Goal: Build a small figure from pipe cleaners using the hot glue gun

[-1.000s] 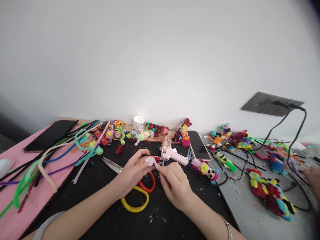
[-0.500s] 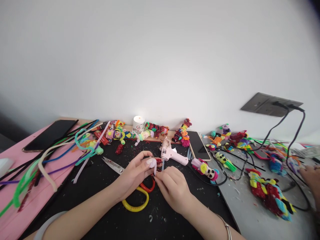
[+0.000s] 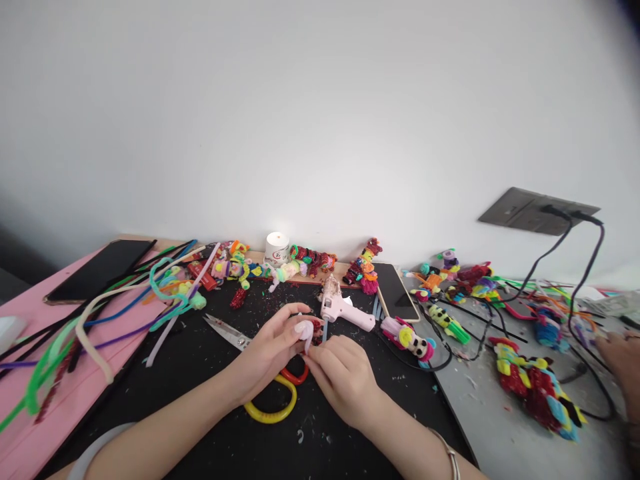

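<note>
Between the thumb and fingers of my left hand (image 3: 275,347) is a coiled, pale lilac pipe cleaner (image 3: 305,331). My right hand (image 3: 343,373) pinches its loose lower end, fingers curled. A dark red fuzzy piece (image 3: 316,325) shows just behind the coil; I cannot tell whether the left hand holds it. Beneath my hands lie scissors with yellow and red handles (image 3: 273,412), blades pointing up-left. Just beyond my right hand a pale pink hot glue gun (image 3: 345,310) lies on the black mat (image 3: 200,420).
Several pipe cleaners (image 3: 95,340) spread over a pink board at left, near a phone (image 3: 100,273). A paper cup (image 3: 277,248) and pipe-cleaner figures (image 3: 365,267) line the wall. Another phone (image 3: 397,291), more figures (image 3: 537,393), cables (image 3: 593,267) and another person's hand (image 3: 620,360) are at right.
Both hands stay together at the lilac coil, with only a slight shift of the right hand to the left. The surrounding objects look unmoved.
</note>
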Available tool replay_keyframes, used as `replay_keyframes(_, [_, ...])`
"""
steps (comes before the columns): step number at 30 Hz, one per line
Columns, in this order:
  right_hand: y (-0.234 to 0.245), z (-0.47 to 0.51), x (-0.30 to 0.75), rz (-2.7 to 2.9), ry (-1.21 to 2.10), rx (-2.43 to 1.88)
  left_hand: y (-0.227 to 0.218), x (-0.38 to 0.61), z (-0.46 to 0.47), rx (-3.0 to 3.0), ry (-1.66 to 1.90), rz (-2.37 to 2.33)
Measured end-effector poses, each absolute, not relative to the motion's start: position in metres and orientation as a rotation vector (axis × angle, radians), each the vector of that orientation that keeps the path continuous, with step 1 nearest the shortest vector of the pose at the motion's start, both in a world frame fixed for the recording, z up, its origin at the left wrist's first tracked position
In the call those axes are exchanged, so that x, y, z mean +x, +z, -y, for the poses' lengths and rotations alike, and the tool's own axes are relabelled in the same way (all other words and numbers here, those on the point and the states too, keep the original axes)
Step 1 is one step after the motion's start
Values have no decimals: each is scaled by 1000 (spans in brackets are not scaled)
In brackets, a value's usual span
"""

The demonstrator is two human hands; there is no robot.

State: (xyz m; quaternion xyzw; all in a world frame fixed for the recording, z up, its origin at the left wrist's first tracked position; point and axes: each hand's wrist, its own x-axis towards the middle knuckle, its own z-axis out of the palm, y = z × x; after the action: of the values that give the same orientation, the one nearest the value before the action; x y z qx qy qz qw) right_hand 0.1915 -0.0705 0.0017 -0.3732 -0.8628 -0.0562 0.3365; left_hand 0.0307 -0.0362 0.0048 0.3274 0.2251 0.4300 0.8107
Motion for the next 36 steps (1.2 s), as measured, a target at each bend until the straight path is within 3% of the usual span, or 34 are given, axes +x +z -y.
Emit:
replay_keyframes(20, [-5, 55, 203, 2119, 42, -1111, 8, 10, 22, 1568, 1025, -673])
replay_keyframes(36, [-7, 52, 208, 2093, 13, -1106, 23, 9, 24, 1650, 1046, -795])
